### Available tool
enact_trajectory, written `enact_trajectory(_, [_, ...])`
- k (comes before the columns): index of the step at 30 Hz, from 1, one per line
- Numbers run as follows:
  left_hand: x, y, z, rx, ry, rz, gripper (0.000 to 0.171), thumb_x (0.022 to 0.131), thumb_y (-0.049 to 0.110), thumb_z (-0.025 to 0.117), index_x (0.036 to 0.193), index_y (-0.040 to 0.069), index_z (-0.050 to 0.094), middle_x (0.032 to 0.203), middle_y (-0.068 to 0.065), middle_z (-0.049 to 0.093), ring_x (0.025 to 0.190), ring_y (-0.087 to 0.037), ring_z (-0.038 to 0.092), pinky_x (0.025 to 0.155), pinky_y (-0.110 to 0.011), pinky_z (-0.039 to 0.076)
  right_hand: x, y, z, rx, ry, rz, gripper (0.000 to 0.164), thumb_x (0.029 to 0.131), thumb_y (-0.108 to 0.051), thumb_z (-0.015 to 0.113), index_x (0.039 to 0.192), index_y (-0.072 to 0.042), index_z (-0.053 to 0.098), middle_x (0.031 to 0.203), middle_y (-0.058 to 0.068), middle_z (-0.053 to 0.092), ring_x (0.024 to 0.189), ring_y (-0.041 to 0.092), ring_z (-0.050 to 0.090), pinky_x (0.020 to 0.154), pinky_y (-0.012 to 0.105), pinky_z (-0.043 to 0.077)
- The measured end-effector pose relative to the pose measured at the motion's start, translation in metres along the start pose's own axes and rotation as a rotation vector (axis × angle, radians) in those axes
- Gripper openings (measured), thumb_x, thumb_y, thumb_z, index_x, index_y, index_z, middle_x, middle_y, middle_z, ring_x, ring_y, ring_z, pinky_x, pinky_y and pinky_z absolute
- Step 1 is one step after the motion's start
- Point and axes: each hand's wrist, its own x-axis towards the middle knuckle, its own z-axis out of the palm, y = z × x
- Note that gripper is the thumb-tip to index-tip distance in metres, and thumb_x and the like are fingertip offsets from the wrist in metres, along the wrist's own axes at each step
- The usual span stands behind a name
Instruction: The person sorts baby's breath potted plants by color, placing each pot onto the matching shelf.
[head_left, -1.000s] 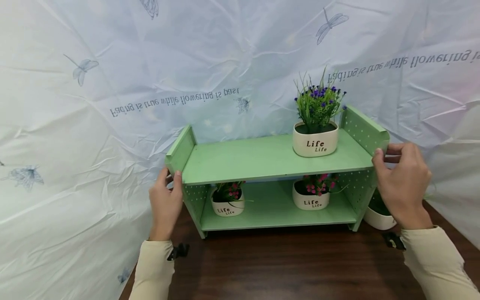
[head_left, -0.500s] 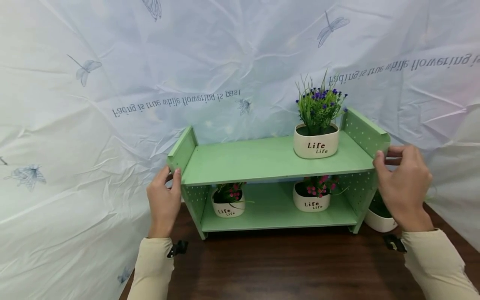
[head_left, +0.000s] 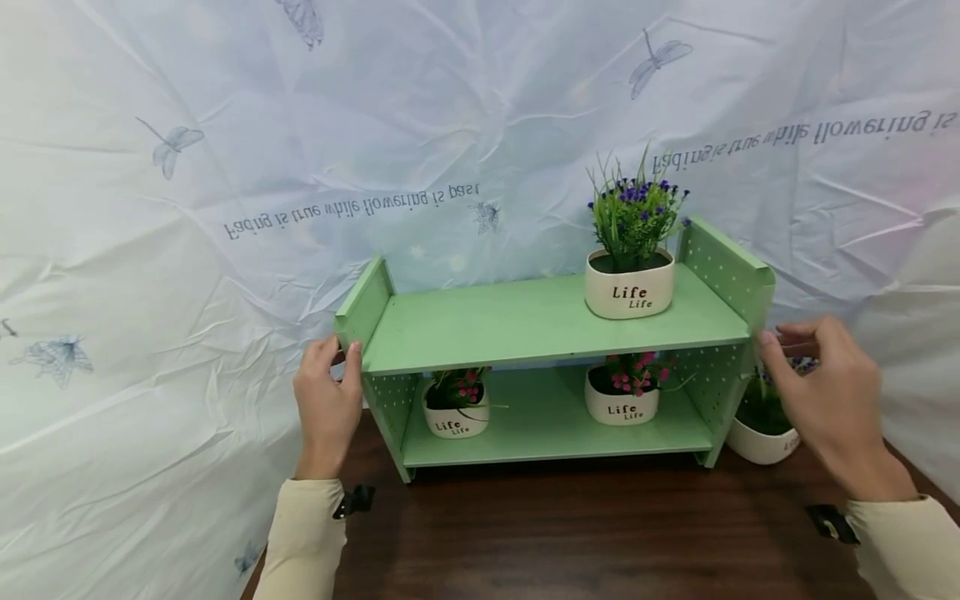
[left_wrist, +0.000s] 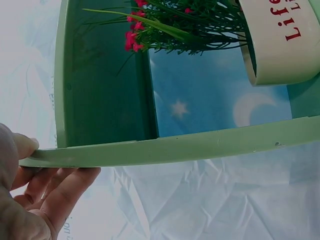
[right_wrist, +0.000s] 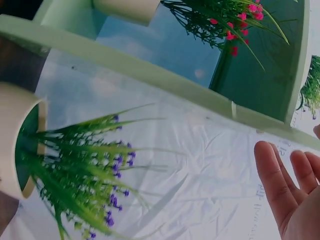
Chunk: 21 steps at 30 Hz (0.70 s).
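A green two-tier shelf [head_left: 480, 325] with perforated side panels stands on a dark wooden table. My left hand [head_left: 326, 408] grips the front edge of its left side panel; in the left wrist view the thumb [left_wrist: 26, 145] lies on the inner side, the fingers [left_wrist: 70, 192] on the outer. My right hand [head_left: 832, 400] is beside the right side panel, its fingers [right_wrist: 275, 172] loosely extended and slightly apart from the edge. A white pot with purple flowers [head_left: 628, 287] sits on the top tier. Below are two pots with pink flowers, one left [head_left: 456, 418] and one right [head_left: 621, 404].
Another white pot with purple flowers [head_left: 763, 440] stands on the table right of the shelf, partly behind my right hand. A pale printed cloth [head_left: 480, 108] hangs behind and at both sides. Dark wooden tabletop [head_left: 585, 525] extends in front.
My right hand has loosened from the right side panel and moved right and down, uncovering more of the pot beside the shelf. My left hand keeps its grip. The shelf stays in place.
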Motion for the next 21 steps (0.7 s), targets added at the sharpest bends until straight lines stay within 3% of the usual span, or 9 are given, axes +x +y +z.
enact_trajectory(2, [-0.001,0.0,-0.001,0.002,0.005,-0.005,0.019,0.104,0.01,0.069,0.114,-0.004,0.074,0.103,-0.025,0.064,0.104,-0.043,0.066,0.091,-0.055,0.054,-0.003,0.002,-0.005,-0.003,-0.021,-0.013,0.02,0.091,-0.004,0.078,0.105,0.009,0.07,0.099,-0.029,0.052,0.086,-0.03,0.045,0.075,0.003,0.032])
enact_trajectory(7, [-0.002,-0.001,-0.004,0.004,0.018,-0.003,0.02,0.103,0.008,0.069,0.118,-0.005,0.074,0.103,-0.026,0.064,0.103,-0.043,0.065,0.09,-0.054,0.053,-0.012,0.016,-0.021,0.032,-0.086,0.034,0.009,0.095,0.0,0.073,0.089,0.004,0.067,0.079,-0.041,0.053,0.061,-0.025,0.049,0.056,0.004,0.037])
enact_trajectory(9, [-0.002,-0.002,-0.004,-0.002,0.02,-0.001,0.021,0.103,0.008,0.069,0.118,-0.005,0.074,0.103,-0.026,0.064,0.102,-0.042,0.065,0.09,-0.053,0.052,-0.018,0.027,-0.027,0.039,-0.104,0.068,0.014,0.098,0.0,0.071,0.085,0.001,0.066,0.068,-0.04,0.052,0.052,-0.019,0.048,0.047,0.009,0.036])
enact_trajectory(14, [-0.001,-0.003,-0.004,-0.011,0.026,0.005,0.02,0.103,0.008,0.068,0.118,-0.005,0.074,0.102,-0.025,0.063,0.101,-0.041,0.065,0.088,-0.051,0.053,-0.033,0.067,-0.038,-0.019,-0.141,0.129,0.022,0.101,-0.005,0.069,0.079,-0.005,0.065,0.056,-0.028,0.052,0.048,-0.012,0.045,0.047,0.013,0.032])
enact_trajectory(17, [0.0,-0.001,-0.004,-0.015,0.022,0.012,0.019,0.104,0.008,0.068,0.116,-0.005,0.074,0.102,-0.025,0.063,0.101,-0.04,0.064,0.088,-0.05,0.053,-0.042,0.094,-0.045,-0.098,-0.304,0.172,0.026,0.105,-0.011,0.064,0.08,-0.005,0.065,0.061,-0.01,0.062,0.052,-0.011,0.045,0.05,0.016,0.034])
enact_trajectory(21, [0.002,0.001,-0.001,-0.02,0.009,0.026,0.019,0.105,0.01,0.066,0.115,-0.004,0.074,0.101,-0.023,0.062,0.1,-0.038,0.063,0.086,-0.048,0.053,-0.054,0.122,-0.049,-0.116,-0.59,0.309,0.042,0.115,-0.019,0.043,0.101,0.011,0.068,0.075,0.01,0.07,0.055,0.001,0.057,0.047,0.027,0.046])
